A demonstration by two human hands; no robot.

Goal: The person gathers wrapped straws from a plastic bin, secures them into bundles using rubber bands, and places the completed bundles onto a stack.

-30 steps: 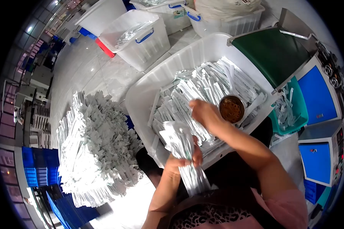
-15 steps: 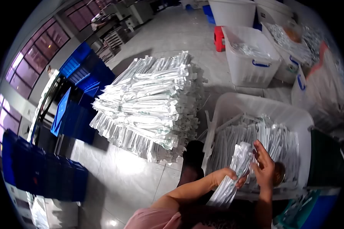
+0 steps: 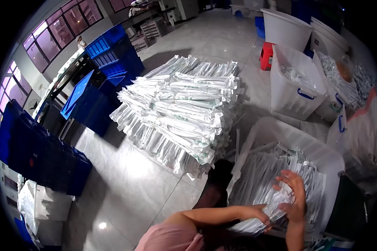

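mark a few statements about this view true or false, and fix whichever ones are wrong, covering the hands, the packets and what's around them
1. The left hand holds a bundle of white packets. True.
2. Both hands are closed tight. False: the right hand has its thumb and fingers apart, near the bundle's upper end.
3. More white packets lie in the translucent bin in front of the person. True.
4. No packets lie outside that bin. False: a big stack of them stands outside it, to its left in the view.
5. Blue crates stand on the left side of the view. True.
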